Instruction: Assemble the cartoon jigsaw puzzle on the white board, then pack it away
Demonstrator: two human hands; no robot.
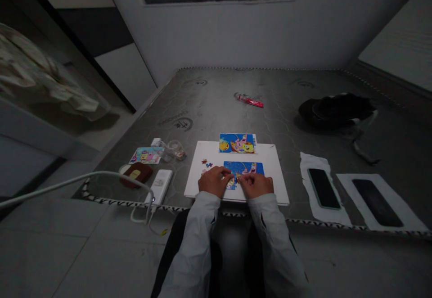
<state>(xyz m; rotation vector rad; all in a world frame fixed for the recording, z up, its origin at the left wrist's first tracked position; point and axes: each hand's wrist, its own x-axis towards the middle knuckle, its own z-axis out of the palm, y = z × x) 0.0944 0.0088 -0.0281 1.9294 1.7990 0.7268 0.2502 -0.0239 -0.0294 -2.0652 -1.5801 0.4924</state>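
A partly assembled jigsaw puzzle with a blue cartoon picture lies on a white board. My left hand is over its left side, thumb and forefinger pinched close to the puzzle's surface; whatever is between them is too small to make out. From the right, my right hand reaches in with its fingertips together around a small yellowish puzzle piece. Several loose puzzle pieces are scattered to the left. Above the puzzle lies a picture card with a similar cartoon scene.
Left of the board are a clear plastic container, another picture card, a brown case and a white power bank with a cable. Two phones lie rightward on paper. A black bag and red wrapper lie farther back.
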